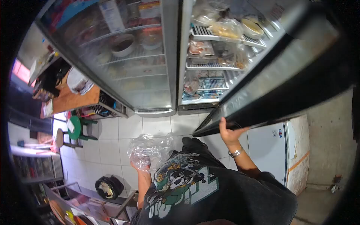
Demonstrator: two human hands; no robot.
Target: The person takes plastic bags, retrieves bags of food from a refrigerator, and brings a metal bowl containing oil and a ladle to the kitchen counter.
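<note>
My left hand (pixel 141 163) is closed round a clear plastic bag (pixel 148 150), which hangs crumpled over the fingers, in front of my shirt. With the thumb raised, my right hand (pixel 229 134) rests on the edge of a dark-framed fridge door (pixel 277 90), its fingers partly hidden at the edge. That door stands open to the right. Inside the fridge, white wire shelves (pixel 213 66) hold bagged food (pixel 227 29), a bowl (pixel 253 29) and a wrapped tray (pixel 201 48).
A second glass-door fridge (pixel 144 90) stands closed on the left. A white freezer (pixel 266 150) is below the open door. To the left are a green stool (pixel 75 127), a wooden table (pixel 71 101) and a black-lined bin (pixel 109 187) on the tiled floor.
</note>
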